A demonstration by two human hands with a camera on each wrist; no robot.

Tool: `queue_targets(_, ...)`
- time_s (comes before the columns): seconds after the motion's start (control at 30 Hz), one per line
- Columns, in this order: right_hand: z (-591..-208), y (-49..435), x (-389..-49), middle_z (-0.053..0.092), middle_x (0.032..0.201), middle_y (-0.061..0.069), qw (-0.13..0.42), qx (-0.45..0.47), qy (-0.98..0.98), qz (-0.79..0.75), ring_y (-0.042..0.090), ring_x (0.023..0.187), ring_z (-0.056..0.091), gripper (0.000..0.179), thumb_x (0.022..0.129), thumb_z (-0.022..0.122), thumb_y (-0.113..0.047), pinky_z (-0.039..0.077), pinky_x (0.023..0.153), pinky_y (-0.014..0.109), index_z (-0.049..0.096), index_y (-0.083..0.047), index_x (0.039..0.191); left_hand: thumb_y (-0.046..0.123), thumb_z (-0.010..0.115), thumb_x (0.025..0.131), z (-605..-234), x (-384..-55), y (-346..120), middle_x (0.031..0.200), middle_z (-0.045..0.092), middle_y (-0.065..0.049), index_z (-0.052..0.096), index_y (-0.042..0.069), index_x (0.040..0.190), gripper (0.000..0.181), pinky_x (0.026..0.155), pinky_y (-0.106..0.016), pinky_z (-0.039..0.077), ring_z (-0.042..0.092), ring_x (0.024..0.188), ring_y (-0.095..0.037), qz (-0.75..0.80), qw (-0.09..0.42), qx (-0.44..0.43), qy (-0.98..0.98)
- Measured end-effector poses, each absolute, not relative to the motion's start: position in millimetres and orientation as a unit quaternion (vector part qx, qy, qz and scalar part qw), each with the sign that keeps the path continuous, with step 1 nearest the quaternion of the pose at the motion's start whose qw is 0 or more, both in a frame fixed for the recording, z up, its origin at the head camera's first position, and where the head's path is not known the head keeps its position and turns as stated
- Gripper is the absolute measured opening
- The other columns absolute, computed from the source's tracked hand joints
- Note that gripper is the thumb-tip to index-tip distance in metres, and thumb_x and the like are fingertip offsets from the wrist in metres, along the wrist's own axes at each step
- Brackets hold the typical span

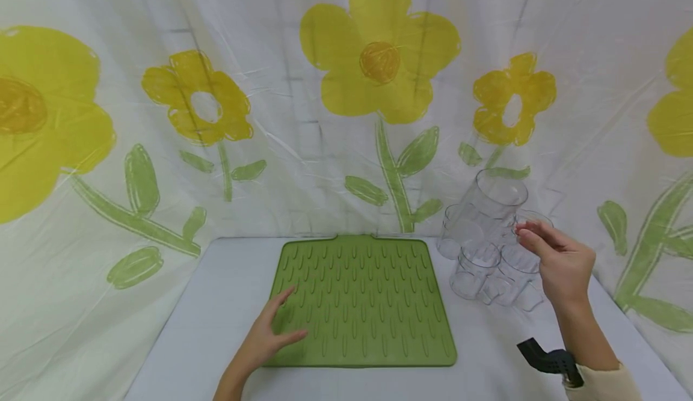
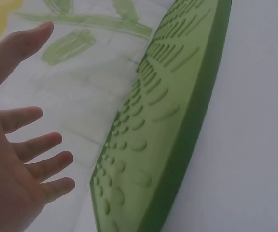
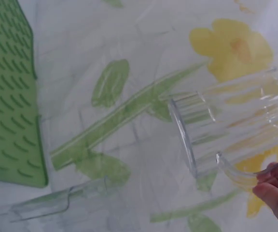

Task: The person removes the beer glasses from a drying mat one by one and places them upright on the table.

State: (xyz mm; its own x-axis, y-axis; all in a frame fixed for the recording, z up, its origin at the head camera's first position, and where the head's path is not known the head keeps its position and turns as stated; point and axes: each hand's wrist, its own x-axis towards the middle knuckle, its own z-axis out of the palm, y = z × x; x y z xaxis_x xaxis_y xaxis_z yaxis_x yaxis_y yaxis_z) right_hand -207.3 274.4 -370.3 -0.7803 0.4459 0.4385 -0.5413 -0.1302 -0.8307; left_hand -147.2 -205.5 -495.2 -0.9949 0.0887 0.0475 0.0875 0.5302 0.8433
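A large clear pitcher (image 1: 489, 199) is held up by my right hand (image 1: 565, 263), whose fingers curl round its handle. In the right wrist view the pitcher (image 3: 235, 123) shows its ribbed transparent wall and the fingers (image 3: 276, 195) at the handle. Below it on the table, several clear mugs (image 1: 476, 272) stand close together, partly overlapped by the pitcher. Over the left front part of a green ridged mat (image 1: 373, 305) is my left hand (image 1: 262, 335), thumb and fingers spread with nothing between them. The left wrist view shows the same hand (image 2: 13, 164) beside the mat (image 2: 153, 125).
The white table (image 1: 211, 305) carries the mat in its middle and the mugs to the right. A white curtain (image 1: 303, 166) with yellow flowers hangs right behind the table's back edge and along the sides. A black strap (image 1: 549, 359) is on my right wrist.
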Motion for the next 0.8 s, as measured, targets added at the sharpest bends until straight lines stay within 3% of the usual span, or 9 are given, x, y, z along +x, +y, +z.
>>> queue_targets(0.2,-371.4,285.2,-206.8,0.077,0.081,0.001,0.346,0.020,-0.584,0.734,0.008,0.070,0.074,0.025,0.078,0.071,0.015,0.058,0.065,0.017,0.072,0.009,0.103,0.032,0.083,0.076,-497.8,-143.9,-213.3,0.157,0.030,-0.021,0.032,0.012,0.152,0.094,0.108,-0.073,0.028,0.027,0.143,-0.049,0.461,0.007,0.048,0.886)
queue_targets(0.53,-373.5,299.9,-207.6,0.076,0.079,0.006,0.393,0.039,-0.526,0.753,0.012,0.069,0.074,0.026,0.075,0.068,0.023,0.059,0.064,0.020,0.069,0.017,0.100,0.036,0.084,0.074,-506.3,-137.9,-227.2,0.155,0.030,-0.026,0.030,0.007,0.152,0.099,0.108,-0.071,0.031,0.031,0.140,-0.051,0.422,0.008,0.038,0.906)
queue_targets(0.8,-376.0,315.9,-203.7,0.076,0.081,0.004,0.406,0.018,-0.540,0.737,0.010,0.070,0.073,0.027,0.076,0.070,0.018,0.058,0.066,0.018,0.069,0.015,0.102,0.040,0.085,0.071,-507.5,-133.7,-236.4,0.152,0.031,-0.031,0.028,0.000,0.151,0.106,0.111,-0.067,0.030,0.033,0.138,-0.051,0.374,0.019,0.027,0.927)
